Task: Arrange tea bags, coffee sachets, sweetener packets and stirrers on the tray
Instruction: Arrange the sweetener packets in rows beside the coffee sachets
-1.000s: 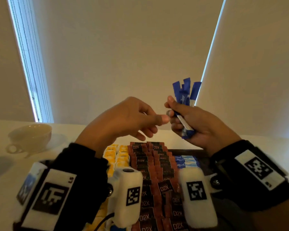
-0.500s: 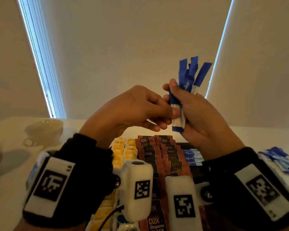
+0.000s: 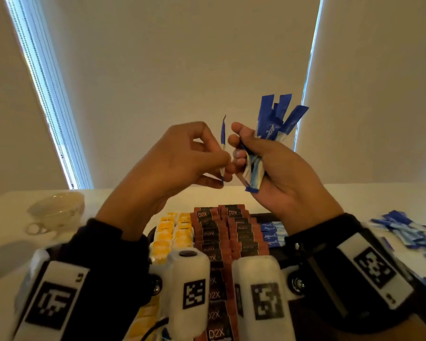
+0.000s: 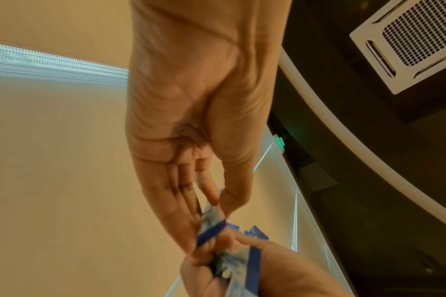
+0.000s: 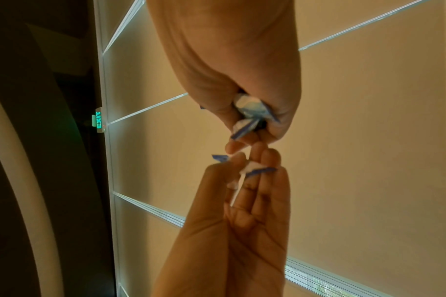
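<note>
Both hands are raised above the tray (image 3: 262,215). My right hand (image 3: 241,153) grips a bunch of blue-and-white sweetener packets (image 3: 273,129) that fan out upward; the bunch (image 5: 252,112) also shows in the right wrist view. My left hand (image 3: 225,166) pinches a single sweetener packet (image 3: 223,143) upright between thumb and fingers, just left of the bunch. That single packet (image 4: 211,221) appears under the left thumb. On the tray lie rows of yellow tea bags (image 3: 172,232), brown D2X coffee sachets (image 3: 221,232) and blue sweetener packets (image 3: 271,233). No stirrers show.
A loose pile of sweetener packets (image 3: 408,232) lies on the white table to the right of the tray. A pale cup (image 3: 57,210) stands at the far left. Closed blinds fill the background.
Both hands have risen. My left hand, which reached empty toward the bunch, now pinches one packet drawn out of it and held slightly apart.
</note>
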Tool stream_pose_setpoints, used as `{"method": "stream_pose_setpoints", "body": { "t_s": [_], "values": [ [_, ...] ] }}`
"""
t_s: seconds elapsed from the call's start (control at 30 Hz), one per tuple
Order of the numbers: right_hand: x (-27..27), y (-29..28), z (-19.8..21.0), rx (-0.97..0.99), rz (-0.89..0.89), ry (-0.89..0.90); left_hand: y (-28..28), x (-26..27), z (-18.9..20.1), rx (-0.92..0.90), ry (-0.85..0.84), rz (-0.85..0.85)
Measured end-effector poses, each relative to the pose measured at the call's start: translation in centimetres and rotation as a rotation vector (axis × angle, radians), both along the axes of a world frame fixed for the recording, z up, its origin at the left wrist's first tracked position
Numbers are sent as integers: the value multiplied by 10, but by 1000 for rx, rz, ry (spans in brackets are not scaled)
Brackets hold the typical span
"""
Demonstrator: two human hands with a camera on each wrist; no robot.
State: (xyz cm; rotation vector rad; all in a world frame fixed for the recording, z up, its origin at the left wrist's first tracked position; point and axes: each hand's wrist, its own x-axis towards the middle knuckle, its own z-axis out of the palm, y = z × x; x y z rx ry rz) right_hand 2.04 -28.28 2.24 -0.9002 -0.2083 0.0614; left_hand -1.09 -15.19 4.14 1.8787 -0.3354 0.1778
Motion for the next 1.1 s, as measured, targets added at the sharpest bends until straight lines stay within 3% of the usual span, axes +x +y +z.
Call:
{"method": "stream_pose_setpoints", "body": {
  "t_s": [0.3, 0.47, 1.1],
  "values": [
    [1, 4, -1, 46, -85, 26, -1, 8, -7, 11, -125, 75],
    [3, 3, -4, -53, -141, 72, 1, 12, -10, 74, -181, 89],
    [1, 5, -7, -83, -73, 2, -1, 15, -13, -29, 83, -46]
  ]
}}
